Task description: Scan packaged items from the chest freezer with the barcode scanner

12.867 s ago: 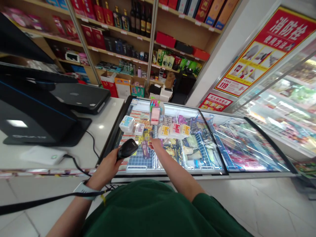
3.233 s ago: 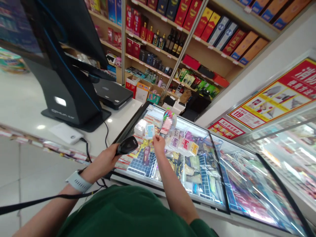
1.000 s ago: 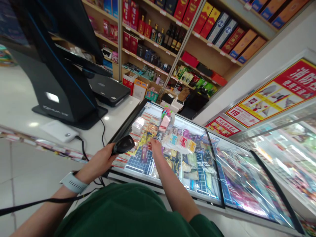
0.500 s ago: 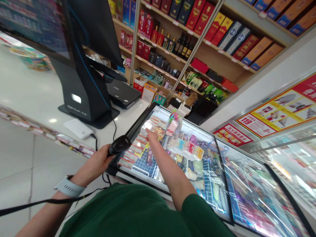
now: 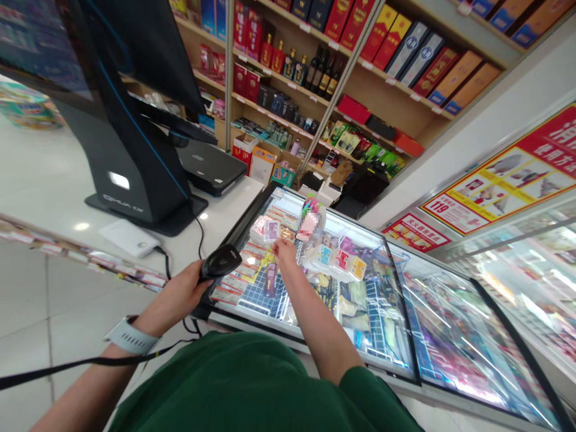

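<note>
My left hand (image 5: 182, 297) is wrapped round the handle of a black barcode scanner (image 5: 221, 261), its head aimed over the freezer's glass lid. Fingers pinched, my right hand (image 5: 285, 249) is at the lower right corner of a small white pack with a purple label (image 5: 271, 230). Another white pack with a reddish label (image 5: 258, 228) lies close beside it on the left. To the right of that hand is a row of white packs with blue, red and yellow labels (image 5: 342, 260). A rounded, colourful package (image 5: 310, 219) sits just beyond the hand, partly blurred.
Under the packs is a glass-topped chest freezer (image 5: 396, 300) holding bagged goods. On the counter (image 5: 54, 180) at left stand a till screen (image 5: 130, 144) and a white box with a cable (image 5: 128, 237). Shelves of boxes and bottles (image 5: 315, 75) rise behind.
My right hand has drawn back slightly, and the pack at its fingers now shows its purple label. The scanner stays in my left hand. The whole view has shifted a little.
</note>
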Tool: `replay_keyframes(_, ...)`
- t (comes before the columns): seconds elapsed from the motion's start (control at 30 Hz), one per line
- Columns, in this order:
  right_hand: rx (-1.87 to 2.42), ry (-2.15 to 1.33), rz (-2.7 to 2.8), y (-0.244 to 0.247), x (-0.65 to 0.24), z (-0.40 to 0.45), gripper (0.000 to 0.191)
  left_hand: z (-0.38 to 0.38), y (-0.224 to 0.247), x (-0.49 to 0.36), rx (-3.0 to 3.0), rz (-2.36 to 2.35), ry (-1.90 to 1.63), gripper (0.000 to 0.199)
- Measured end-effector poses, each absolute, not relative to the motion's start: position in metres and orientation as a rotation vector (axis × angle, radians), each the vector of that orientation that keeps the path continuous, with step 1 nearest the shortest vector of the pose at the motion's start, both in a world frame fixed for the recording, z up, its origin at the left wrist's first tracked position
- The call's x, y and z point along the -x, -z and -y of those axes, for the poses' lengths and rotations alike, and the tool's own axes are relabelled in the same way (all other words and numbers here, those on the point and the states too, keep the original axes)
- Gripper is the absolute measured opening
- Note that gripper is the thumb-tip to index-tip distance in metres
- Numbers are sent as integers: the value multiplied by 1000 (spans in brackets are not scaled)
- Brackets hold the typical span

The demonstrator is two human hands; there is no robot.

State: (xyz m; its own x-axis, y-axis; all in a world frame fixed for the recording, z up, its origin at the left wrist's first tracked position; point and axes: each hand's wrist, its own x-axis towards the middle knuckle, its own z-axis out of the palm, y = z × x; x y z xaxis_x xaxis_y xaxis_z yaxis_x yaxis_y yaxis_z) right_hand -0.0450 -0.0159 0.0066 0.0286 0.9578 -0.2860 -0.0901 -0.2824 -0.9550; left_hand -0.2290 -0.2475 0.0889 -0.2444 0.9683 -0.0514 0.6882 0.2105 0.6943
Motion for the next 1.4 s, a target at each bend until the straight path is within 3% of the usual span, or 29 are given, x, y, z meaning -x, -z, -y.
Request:
replay_keyframes(0.63, 1454, -1001, 1201, -28, -65, 99, 9, 197, -105, 166, -1763, -1706, -628, 45)
replay_keyframes(1.4, 1436, -1059, 1123, -25, -76, 119, 12, 203, -106, 151, -1802, -1690, -635, 42)
